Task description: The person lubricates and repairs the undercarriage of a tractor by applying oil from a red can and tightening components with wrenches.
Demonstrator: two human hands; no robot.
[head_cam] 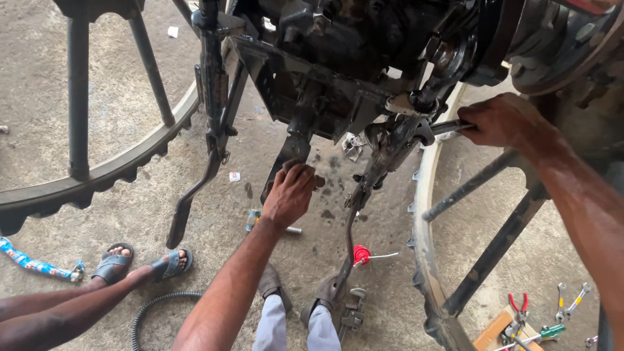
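Wrench (448, 127) sits under the engine (338, 58), right hand (500, 120) fisted round its handle for leverage; left hand (290, 195) clamps the bracket (286, 156) below engine, prob. steadying it.

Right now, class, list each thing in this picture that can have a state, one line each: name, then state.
Left hand: closed around a dark metal bar under the machine.
Right hand: grip closed on a spanner set against the machine.
Pliers: red handles, lying unused on the ground.
Hose: curved, lying loose on the concrete.
Sandals: worn on another person's feet.
Wheel: upright, resting on the floor.
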